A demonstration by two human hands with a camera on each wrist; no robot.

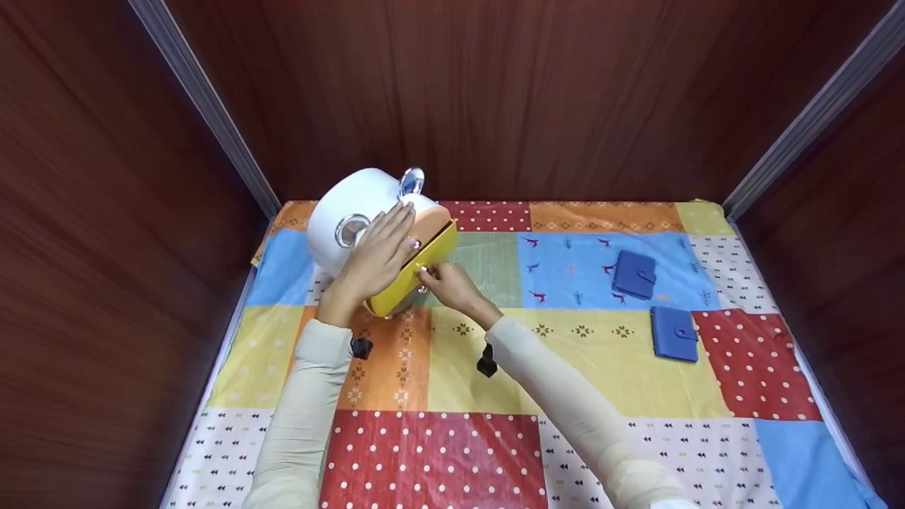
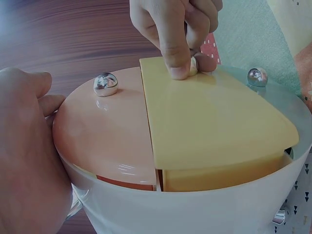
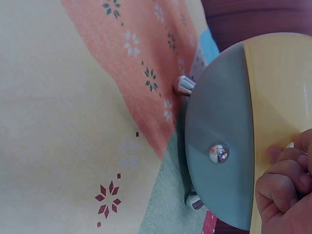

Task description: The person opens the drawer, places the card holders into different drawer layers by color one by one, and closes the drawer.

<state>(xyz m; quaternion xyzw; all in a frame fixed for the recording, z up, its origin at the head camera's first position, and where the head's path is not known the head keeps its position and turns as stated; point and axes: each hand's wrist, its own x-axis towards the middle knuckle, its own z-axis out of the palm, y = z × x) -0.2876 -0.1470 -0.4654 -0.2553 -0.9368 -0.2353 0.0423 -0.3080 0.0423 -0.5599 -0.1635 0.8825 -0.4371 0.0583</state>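
A rounded white drawer box (image 1: 336,205) stands at the back left of the table, its front angled to the right. Three coloured drawers fill that front: a peach one (image 2: 112,136), a yellow one (image 2: 219,117) in the middle and a grey-green one (image 3: 219,112). The yellow drawer sits partly pulled out; what it contains is hidden. My right hand (image 1: 456,286) pinches its small knob between thumb and fingers. With fingers extended, my left hand (image 1: 378,254) rests against the white body beside the peach drawer. Silver knobs (image 2: 106,84) mark the other drawers.
Two small blue snap-strap wallets (image 1: 634,274) lie on the right side of the patchwork cloth (image 1: 488,367). A silver oval piece (image 1: 411,182) rises from the box. Short silver feet (image 3: 185,85) support it. Dark wood-grain panels (image 1: 466,99) enclose the table.
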